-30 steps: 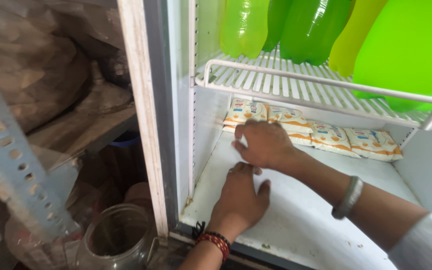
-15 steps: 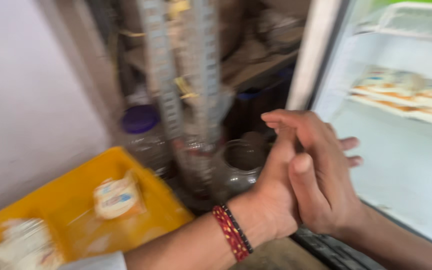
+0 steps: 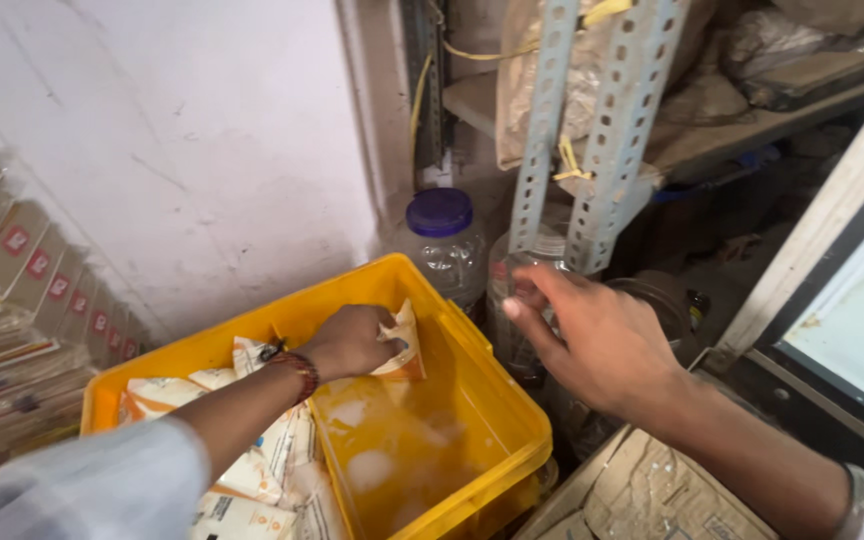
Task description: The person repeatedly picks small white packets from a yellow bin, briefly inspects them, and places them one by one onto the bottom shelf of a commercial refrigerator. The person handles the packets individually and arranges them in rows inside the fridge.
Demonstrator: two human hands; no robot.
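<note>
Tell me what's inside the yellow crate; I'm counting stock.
The yellow crate holds white-and-orange pouches; the left hand grips one pouch. The sleeve hides others.

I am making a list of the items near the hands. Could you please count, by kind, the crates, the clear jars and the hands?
Yellow crate: 1
Clear jars: 3, one with a purple lid, one behind the metal strut, one lidless
Hands: 2, left hand gripping a pouch, right hand empty
Total: 6

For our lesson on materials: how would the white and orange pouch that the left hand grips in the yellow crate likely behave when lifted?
The pouch probably sags, since it bends in the left hand. It may be slippery: the yellow crate floor looks wet. It is likely heavy for its size if liquid-filled, as its soft shape suggests.
</note>
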